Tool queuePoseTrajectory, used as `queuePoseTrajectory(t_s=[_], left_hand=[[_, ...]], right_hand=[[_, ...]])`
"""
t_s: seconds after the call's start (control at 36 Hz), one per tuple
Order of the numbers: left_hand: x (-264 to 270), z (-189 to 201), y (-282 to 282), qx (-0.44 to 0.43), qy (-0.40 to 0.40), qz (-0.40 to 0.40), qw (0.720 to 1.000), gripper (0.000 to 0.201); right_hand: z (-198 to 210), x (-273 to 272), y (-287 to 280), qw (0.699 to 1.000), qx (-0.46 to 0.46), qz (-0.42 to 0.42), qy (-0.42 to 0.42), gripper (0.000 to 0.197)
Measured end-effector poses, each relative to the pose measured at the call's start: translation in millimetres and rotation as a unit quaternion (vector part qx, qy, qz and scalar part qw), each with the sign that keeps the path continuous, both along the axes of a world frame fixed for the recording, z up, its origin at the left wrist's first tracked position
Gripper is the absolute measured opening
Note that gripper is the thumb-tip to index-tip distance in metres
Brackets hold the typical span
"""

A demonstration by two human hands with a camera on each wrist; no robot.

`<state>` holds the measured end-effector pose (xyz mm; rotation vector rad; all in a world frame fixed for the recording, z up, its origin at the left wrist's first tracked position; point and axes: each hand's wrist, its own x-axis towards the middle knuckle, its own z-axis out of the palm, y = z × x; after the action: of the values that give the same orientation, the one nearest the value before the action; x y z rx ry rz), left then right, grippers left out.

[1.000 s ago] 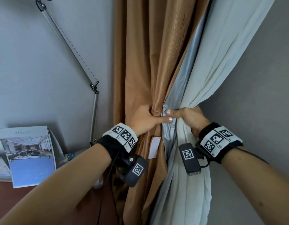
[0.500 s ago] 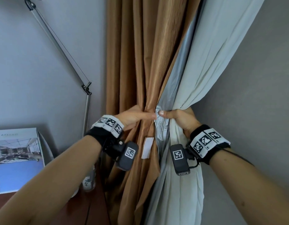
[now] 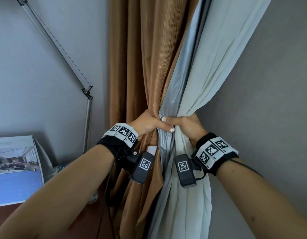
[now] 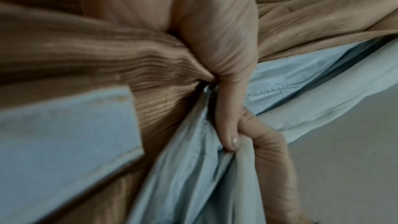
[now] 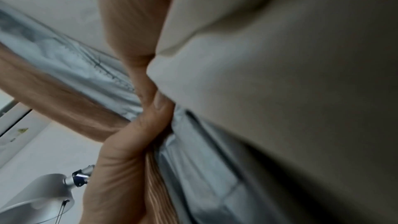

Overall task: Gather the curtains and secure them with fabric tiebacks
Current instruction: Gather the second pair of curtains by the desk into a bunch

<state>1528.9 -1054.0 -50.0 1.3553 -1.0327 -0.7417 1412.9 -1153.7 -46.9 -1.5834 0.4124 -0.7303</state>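
Note:
A brown curtain (image 3: 140, 66), its silver-grey lining (image 3: 177, 87) and a pale cream curtain (image 3: 218, 57) are drawn together into one bundle at mid height. My left hand (image 3: 149, 124) grips the bundle from the left, its thumb lying across the front. My right hand (image 3: 183, 124) grips it from the right, thumb just above the left one. In the left wrist view the left thumb (image 4: 228, 117) presses into the lining (image 4: 193, 176) beside the brown folds (image 4: 107, 57). The right wrist view shows the right hand (image 5: 120, 168) against the cream cloth (image 5: 280, 74).
A white label (image 3: 152, 150) hangs on the brown curtain below my hands. A metal lamp arm (image 3: 54, 49) and its pole (image 3: 88, 125) stand at the left, with a printed box (image 3: 16, 169) on a reddish table (image 3: 11, 214). A grey wall (image 3: 270, 100) is at the right.
Both hands have kept hold of the bundle and squeezed it narrower. The thumbs now overlap across its front.

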Motion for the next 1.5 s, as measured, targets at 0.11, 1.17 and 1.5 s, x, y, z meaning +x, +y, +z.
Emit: queuePoseTrajectory(t_s=[0.11,1.17,1.5], left_hand=[[0,-7,-6,0.002,-0.003,0.018,1.000,0.036],[136,17,-23,0.068,-0.030,0.293,0.953,0.076],[120,17,-36,0.033,-0.021,0.166,0.985,0.025]], right_hand=[[0,-1,-7,0.999,0.021,-0.028,0.000,0.051],[3,64,-46,0.997,0.013,-0.075,0.004,0.058],[7,71,-37,0.997,0.019,-0.074,0.000,0.060]])
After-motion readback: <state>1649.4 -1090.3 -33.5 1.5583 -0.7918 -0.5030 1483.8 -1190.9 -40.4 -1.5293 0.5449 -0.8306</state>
